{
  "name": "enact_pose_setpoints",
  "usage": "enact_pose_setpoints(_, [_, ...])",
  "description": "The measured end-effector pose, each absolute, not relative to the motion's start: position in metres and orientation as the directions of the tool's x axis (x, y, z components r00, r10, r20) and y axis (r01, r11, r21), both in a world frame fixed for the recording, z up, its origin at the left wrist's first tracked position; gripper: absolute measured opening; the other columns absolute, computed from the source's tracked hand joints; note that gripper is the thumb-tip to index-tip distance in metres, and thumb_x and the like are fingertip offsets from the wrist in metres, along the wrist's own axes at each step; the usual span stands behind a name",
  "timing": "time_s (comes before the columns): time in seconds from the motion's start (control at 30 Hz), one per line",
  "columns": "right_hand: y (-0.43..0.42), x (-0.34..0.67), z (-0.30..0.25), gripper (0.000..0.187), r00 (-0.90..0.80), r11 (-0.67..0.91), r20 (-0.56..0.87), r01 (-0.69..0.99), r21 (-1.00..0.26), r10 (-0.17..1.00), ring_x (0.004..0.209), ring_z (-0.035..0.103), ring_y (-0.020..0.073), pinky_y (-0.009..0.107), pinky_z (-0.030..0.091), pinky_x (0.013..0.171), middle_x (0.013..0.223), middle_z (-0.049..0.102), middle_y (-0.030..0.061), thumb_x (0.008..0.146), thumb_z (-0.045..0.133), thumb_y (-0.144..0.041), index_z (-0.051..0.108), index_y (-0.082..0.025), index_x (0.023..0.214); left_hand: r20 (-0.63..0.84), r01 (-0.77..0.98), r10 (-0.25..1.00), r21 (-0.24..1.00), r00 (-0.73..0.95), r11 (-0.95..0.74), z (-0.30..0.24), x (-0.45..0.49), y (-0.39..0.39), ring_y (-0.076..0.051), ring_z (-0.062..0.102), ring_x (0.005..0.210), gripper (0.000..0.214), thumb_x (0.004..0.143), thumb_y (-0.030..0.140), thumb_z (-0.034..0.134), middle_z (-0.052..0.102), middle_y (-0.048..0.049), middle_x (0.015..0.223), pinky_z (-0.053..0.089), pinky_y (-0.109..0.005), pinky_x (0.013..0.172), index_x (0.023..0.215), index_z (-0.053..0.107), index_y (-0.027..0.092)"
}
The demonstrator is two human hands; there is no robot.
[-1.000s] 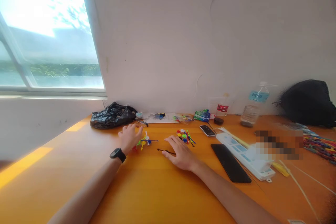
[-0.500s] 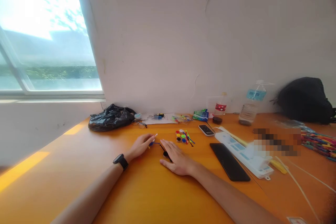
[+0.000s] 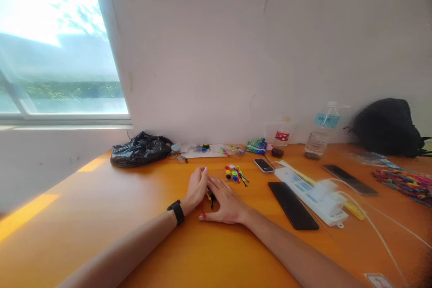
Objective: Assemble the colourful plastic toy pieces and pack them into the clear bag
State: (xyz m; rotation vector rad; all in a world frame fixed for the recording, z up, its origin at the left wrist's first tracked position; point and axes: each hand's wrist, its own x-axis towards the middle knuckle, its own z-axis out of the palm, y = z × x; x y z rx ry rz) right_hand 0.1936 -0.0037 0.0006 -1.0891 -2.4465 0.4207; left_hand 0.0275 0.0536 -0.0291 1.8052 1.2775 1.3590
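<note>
Black piece point(image 3: 212, 201) between the hands at the bench point(image 3: 189, 252), partly hidden; its visible arrow end and long axis point to 6 o'clock (wall = 12). Red piece point(image 3: 202, 209) at its 8 o'clock, also half covered. Left hand point(image 3: 196, 189) on edge, fingers to 1 o'clock; grip: fingers together, cannot tell if pinching. Right hand point(image 3: 227, 202) palm down, fingers to 11, thumb to 9; grip spread, contact with the pieces unclear. Discs point(image 3: 228, 173) and sticks point(image 3: 241, 174) at 1 o'clock; black slab point(image 3: 293, 205) at 3.
</note>
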Motion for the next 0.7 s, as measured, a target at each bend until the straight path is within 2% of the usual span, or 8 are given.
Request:
enact_pose_setpoints(0.13, [-0.006,0.193,0.003,0.110,-0.587,0.663,0.308,0.648,-0.376,0.748,0.149,0.033,0.0348,0.051,0.023,0.123,0.165,0.033,0.0133,0.075,0.068,-0.078,0.026,-0.026,0.163,0.576,0.606,0.816,0.630,0.053,-0.484,-0.021,0.029,0.081,-0.025,0.054,0.120,0.040,0.107,0.043,0.034,0.062,-0.0105,0.125,0.041,-0.041,0.107,0.103,0.067,0.020])
enact_pose_setpoints(0.2, [-0.006,0.194,0.005,0.104,-0.583,0.656,0.301,0.670,-0.348,0.755,0.150,0.030,0.0362,0.053,0.022,0.123,0.165,0.031,0.0134,0.078,0.066,-0.077,0.030,-0.026,0.161,0.608,0.778,0.782,0.422,0.138,-0.466,-0.011,0.020,0.100,-0.024,0.053,0.122,0.043,0.109,0.034,0.027,0.061,-0.0107,0.131,0.043,-0.039,0.105,0.105,0.067,0.020])
enact_pose_setpoints(0.23, [-0.006,0.194,0.006,0.104,-0.587,0.659,0.299,0.674,-0.335,0.752,0.151,0.028,0.0372,0.054,0.020,0.123,0.166,0.030,0.0132,0.077,0.066,-0.078,0.032,-0.026,0.161,0.595,0.858,0.775,0.267,0.211,-0.438,-0.005,0.012,0.109,-0.025,0.054,0.121,0.042,0.108,0.029,0.025,0.061,-0.0116,0.131,0.044,-0.039,0.102,0.111,0.066,0.019])
enact_pose_setpoints(0.27, [-0.007,0.194,0.007,0.105,-0.596,0.669,0.304,0.670,-0.321,0.743,0.151,0.026,0.0378,0.055,0.017,0.124,0.167,0.028,0.0129,0.076,0.066,-0.079,0.032,-0.027,0.161,0.584,0.875,0.773,0.207,0.248,-0.437,0.002,0.003,0.118,-0.026,0.055,0.119,0.035,0.106,0.026,0.032,0.062,-0.0130,0.129,0.044,-0.040,0.102,0.114,0.065,0.018])
enact_pose_setpoints(0.33, [-0.008,0.194,0.010,0.106,-0.629,0.711,0.332,0.639,-0.294,0.703,0.153,0.022,0.0368,0.056,0.011,0.125,0.168,0.025,0.0110,0.074,0.067,-0.079,0.032,-0.029,0.161,0.558,0.882,0.765,0.118,0.321,-0.456,0.013,-0.018,0.134,-0.030,0.054,0.120,0.029,0.097,0.018,0.048,0.061,-0.0145,0.133,0.042,-0.043,0.103,0.122,0.063,0.017])
enact_pose_setpoints(0.43, [-0.013,0.191,0.013,0.099,-0.711,0.784,0.329,0.563,-0.261,0.621,0.154,0.019,0.0356,0.056,0.007,0.125,0.169,0.023,0.0067,0.073,0.071,-0.076,0.039,-0.035,0.157,0.511,0.884,0.757,-0.011,0.406,-0.467,0.026,-0.043,0.150,-0.034,0.049,0.127,0.049,0.083,0.006,0.057,0.057,-0.0163,0.139,0.035,-0.047,0.107,0.131,0.061,0.018])
enact_pose_setpoints(0.53, [-0.019,0.189,0.012,0.090,-0.769,0.812,0.270,0.514,-0.278,0.579,0.154,0.018,0.0363,0.057,0.010,0.124,0.169,0.024,0.0044,0.073,0.073,-0.074,0.047,-0.038,0.152,0.474,0.896,0.773,-0.088,0.422,-0.435,0.029,-0.054,0.161,-0.036,0.049,0.123,0.047,0.082,0.005,0.057,0.063,-0.0189,0.127,0.035,-0.050,0.104,0.127,0.063,0.016])
enact_pose_setpoints(0.7, [-0.015,0.191,0.007,0.079,-0.743,0.770,0.239,0.536,-0.347,0.625,0.154,0.023,0.0323,0.051,0.014,0.125,0.166,0.033,0.0069,0.081,0.069,-0.070,0.053,-0.032,0.148,0.452,0.907,0.789,-0.141,0.416,-0.397,0.022,-0.049,0.175,-0.037,0.053,0.113,0.039,0.088,0.009,0.051,0.070,-0.0191,0.108,0.036,-0.051,0.099,0.124,0.064,0.016])
